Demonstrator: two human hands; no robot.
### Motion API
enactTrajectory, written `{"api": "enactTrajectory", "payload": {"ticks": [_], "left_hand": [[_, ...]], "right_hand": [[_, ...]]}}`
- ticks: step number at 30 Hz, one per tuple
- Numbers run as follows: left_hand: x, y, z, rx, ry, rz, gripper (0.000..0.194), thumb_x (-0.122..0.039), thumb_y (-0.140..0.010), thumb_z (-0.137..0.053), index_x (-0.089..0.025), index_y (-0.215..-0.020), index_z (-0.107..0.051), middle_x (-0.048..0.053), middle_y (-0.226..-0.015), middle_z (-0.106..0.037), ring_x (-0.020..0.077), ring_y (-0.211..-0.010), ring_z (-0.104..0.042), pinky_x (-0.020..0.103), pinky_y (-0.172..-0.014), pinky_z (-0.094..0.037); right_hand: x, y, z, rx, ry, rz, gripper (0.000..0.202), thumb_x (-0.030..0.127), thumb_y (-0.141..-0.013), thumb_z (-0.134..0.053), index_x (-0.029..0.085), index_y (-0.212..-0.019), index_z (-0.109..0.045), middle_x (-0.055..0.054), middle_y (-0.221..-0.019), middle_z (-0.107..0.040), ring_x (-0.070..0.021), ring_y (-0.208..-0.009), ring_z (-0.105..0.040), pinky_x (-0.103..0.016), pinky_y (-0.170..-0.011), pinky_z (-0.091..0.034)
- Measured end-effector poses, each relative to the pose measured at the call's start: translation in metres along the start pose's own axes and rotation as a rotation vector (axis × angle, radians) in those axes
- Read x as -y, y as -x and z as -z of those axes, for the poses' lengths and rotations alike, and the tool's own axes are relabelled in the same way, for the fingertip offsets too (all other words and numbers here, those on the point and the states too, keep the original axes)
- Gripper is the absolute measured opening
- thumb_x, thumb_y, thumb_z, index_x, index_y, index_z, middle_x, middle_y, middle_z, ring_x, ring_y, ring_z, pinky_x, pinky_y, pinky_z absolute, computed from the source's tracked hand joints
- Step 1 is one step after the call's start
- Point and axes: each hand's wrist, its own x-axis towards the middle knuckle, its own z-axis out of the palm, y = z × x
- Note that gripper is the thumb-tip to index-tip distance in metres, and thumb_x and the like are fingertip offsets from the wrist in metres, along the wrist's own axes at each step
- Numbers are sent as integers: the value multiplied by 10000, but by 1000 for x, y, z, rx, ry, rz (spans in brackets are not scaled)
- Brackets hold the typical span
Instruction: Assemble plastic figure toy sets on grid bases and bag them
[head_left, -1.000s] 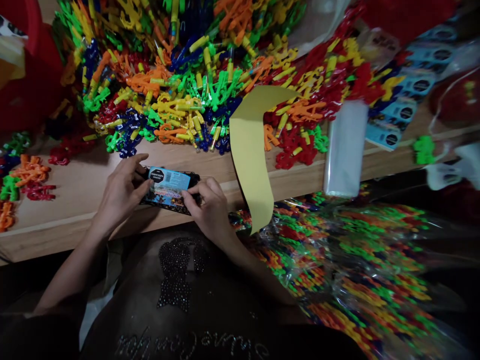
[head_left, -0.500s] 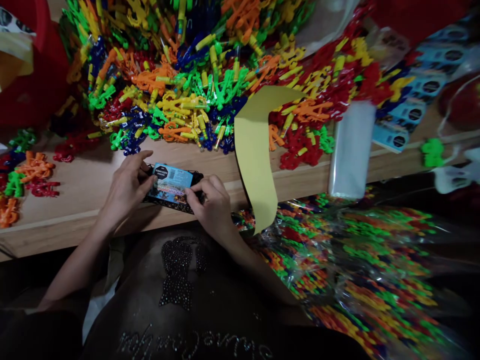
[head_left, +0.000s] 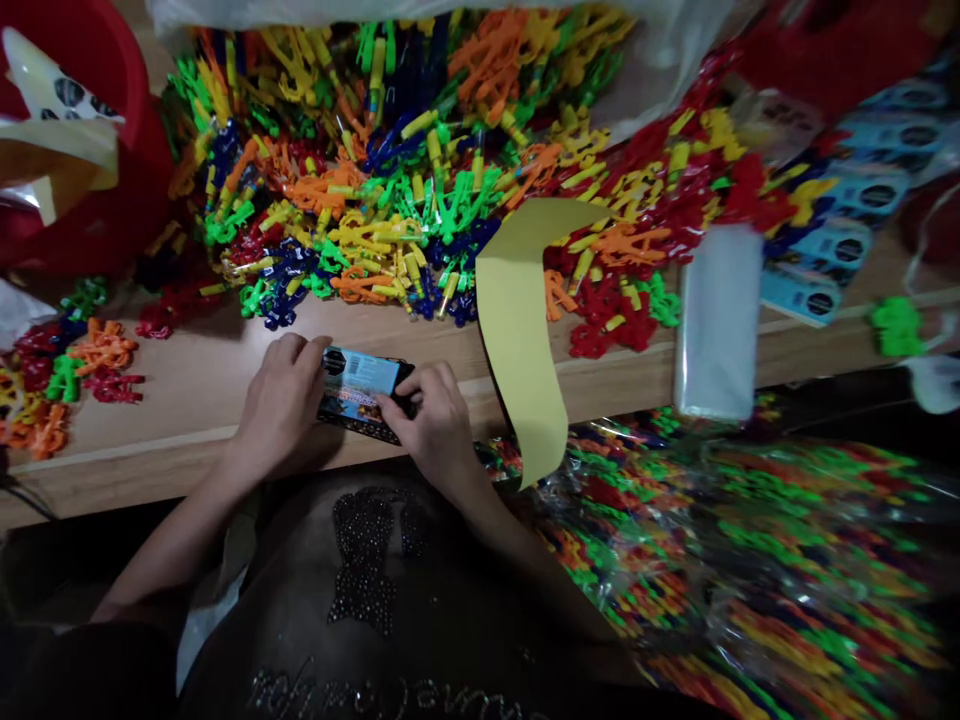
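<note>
A blue printed label (head_left: 360,380) lies on a small black tray with a perforated edge (head_left: 356,425), close to the table's front edge. My left hand (head_left: 285,395) grips the left end of the label and tray, fingers bent. At the right end, my right hand (head_left: 431,410) pinches the label and tray between thumb and fingers. Just beyond them is a large heap of small plastic figures (head_left: 382,235) in green, orange, yellow, blue and red. A curved yellow paper strip (head_left: 521,340) lies right of my right hand, its lower end over the table edge.
Clear plastic bags (head_left: 718,325) and blue label strips (head_left: 802,295) lie to the right. A red bucket (head_left: 139,130) stands at the upper left, above a small group of figures (head_left: 105,345). Filled bags (head_left: 810,520) sit below the table's right side.
The whole view has shifted, so the scene sits further right and slightly lower. My left hand's fingers have closed in over the left end of the label. My right hand keeps its pinch.
</note>
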Motion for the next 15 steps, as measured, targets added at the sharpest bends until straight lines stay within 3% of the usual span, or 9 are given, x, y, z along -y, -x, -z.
{"api": "enactTrajectory", "payload": {"ticks": [4,7,11,15], "left_hand": [[-8,9,-4,0,-108,-139,406,-191,-1066,-512,-184,-1451,-641,170,-1410,-663,339,-1273,-599,517,-1077,-516],[-11,18,-17,106,-116,-279,436,-345,-1093,-545,-248,-1513,-607,112,-1587,-600,368,-1484,-484,572,-1185,-429],[-7,21,-29,212,-81,-247,533,-441,-1124,-458,-204,-1599,-511,124,-1616,-583,382,-1543,-430,629,-1217,-361],[-8,20,-24,210,-38,-229,540,-476,-1111,-494,-190,-1569,-530,139,-1566,-616,389,-1530,-430,619,-1250,-300]], "right_hand": [[-4,-1,3,-5,-37,47,322,433,-963,-689,202,-1185,-657,-102,-1076,-647,-249,-918,-628,-416,-824,-553],[-15,0,5,55,-31,197,450,498,-1031,-600,230,-1390,-639,-149,-1229,-660,-316,-1124,-652,-482,-955,-535],[-43,-8,3,195,55,394,446,528,-1055,-541,246,-1376,-669,-145,-1205,-708,-333,-1112,-678,-485,-947,-509],[-57,-15,4,290,88,385,498,583,-1044,-504,240,-1356,-686,-122,-1072,-717,-329,-1004,-674,-480,-902,-514]]}}
